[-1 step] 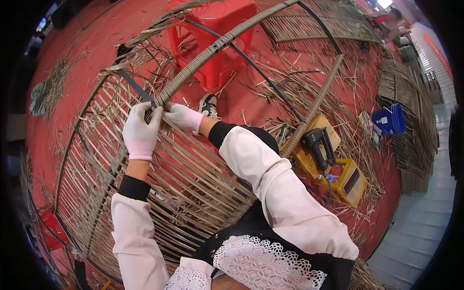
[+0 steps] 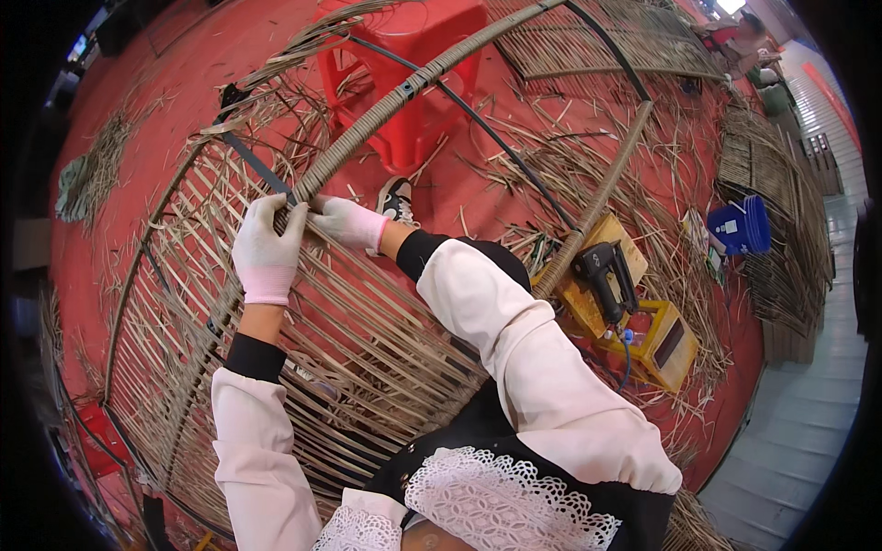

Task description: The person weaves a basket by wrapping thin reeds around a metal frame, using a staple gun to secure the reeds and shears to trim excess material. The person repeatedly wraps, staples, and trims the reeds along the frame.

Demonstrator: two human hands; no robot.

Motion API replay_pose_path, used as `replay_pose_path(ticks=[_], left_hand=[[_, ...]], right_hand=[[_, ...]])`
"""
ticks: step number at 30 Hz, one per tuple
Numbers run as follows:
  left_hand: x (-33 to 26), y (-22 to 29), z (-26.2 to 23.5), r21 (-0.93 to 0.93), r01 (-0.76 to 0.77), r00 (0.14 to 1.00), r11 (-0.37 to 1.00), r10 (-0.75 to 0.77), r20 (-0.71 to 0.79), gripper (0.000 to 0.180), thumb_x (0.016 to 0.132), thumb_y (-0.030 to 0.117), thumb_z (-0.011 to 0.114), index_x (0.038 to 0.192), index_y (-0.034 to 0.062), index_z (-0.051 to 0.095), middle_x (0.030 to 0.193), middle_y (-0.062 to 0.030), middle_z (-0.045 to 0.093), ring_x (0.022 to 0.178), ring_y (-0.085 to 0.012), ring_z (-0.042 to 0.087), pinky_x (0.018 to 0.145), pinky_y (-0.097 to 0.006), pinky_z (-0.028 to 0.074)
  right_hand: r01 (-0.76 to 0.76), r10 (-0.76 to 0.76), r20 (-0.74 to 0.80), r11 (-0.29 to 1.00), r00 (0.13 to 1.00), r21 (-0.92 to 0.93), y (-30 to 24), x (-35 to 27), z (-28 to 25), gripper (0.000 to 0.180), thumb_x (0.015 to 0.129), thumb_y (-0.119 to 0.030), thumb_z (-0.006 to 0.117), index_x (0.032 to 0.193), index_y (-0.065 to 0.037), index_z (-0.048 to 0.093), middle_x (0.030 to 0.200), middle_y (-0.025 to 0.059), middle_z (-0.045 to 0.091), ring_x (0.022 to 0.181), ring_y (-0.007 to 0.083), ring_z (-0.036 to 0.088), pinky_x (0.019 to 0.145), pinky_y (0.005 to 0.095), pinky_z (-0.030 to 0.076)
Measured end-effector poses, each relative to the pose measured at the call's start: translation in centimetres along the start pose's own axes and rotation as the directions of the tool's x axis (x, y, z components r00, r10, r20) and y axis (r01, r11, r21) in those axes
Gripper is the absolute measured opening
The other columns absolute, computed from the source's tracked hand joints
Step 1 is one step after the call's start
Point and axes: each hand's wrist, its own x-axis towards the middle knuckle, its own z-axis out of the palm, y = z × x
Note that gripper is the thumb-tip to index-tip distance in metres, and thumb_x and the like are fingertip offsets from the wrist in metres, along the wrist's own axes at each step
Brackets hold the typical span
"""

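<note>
A large framed panel of woven wicker strips (image 2: 386,317) lies across my lap, its dark metal bars (image 2: 514,165) partly bare. One frame bar is wrapped tightly in tan strips (image 2: 363,130). Where that wrapping ends, my left hand (image 2: 266,241), in a white glove with a pink cuff, pinches the bar and a wicker strip from the near side. Just right of it, my gloved right hand (image 2: 347,221) is closed around the underside of the same spot. Its fingertips are hidden behind the bar and the strips.
A red plastic stool (image 2: 404,83) stands beyond the frame. At the right, a black staple gun (image 2: 604,280) with a blue hose rests on a yellow box (image 2: 671,349). Loose strips litter the red floor. Farther right are a blue bucket (image 2: 740,227) and stacked woven panels (image 2: 781,184). Another person (image 2: 740,44) sits far off.
</note>
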Motion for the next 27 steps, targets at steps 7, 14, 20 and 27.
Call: replay_pose_path(ticks=[7,14,20,27], left_hand=[[0.4,-0.6,-0.5,0.056,-0.063,0.998,0.996,0.064,-0.005,0.028,0.085,0.029,0.075,0.101,0.0065,0.067,0.095,-0.0107,0.068,0.097,-0.0312,0.063,0.085,-0.04,0.051],[1.5,-2.3,-1.5,-0.07,-0.19,0.961,0.979,0.2,0.191,0.03,0.097,0.016,0.052,0.122,0.0073,0.067,0.129,-0.0113,0.063,0.123,-0.0322,0.056,0.106,-0.041,0.042],[2.1,-4.3,-1.4,-0.282,-0.164,0.912,0.945,0.254,0.322,0.034,0.095,0.017,0.057,0.125,0.0027,0.063,0.134,-0.0197,0.059,0.128,-0.0354,0.053,0.11,-0.04,0.039],[3.6,-5.2,0.5,-0.228,-0.123,0.931,0.966,0.192,0.309,0.023,0.097,0.022,0.062,0.11,0.0065,0.073,0.118,-0.0102,0.068,0.125,-0.0356,0.056,0.106,-0.043,0.042]], right_hand=[[0.035,-0.095,-0.111,0.893,0.989,-0.448,-1.9,-2.1,-0.5,0.032,0.099,-0.026,0.056,0.108,0.003,0.065,0.1,0.0277,0.066,0.098,0.0427,0.065,0.082,0.0464,0.051],[-0.188,0.178,-0.065,0.877,0.982,-0.441,-9.9,-5.7,-1.5,0.031,0.097,-0.029,0.056,0.102,0.0,0.066,0.09,0.0232,0.066,0.089,0.0394,0.065,0.08,0.043,0.051],[-0.3,0.324,0.145,0.939,0.935,-0.167,-11.2,1.6,-2.0,0.025,0.089,-0.022,0.058,0.097,-0.007,0.076,0.067,0.0022,0.059,0.055,0.0138,0.052,0.049,0.0302,0.042],[-0.085,0.17,0.126,0.86,0.977,-0.503,-12.1,1.0,-1.7,0.031,0.097,-0.032,0.057,0.106,-0.01,0.076,0.07,-0.0022,0.062,0.061,0.0095,0.056,0.053,0.0266,0.047]])
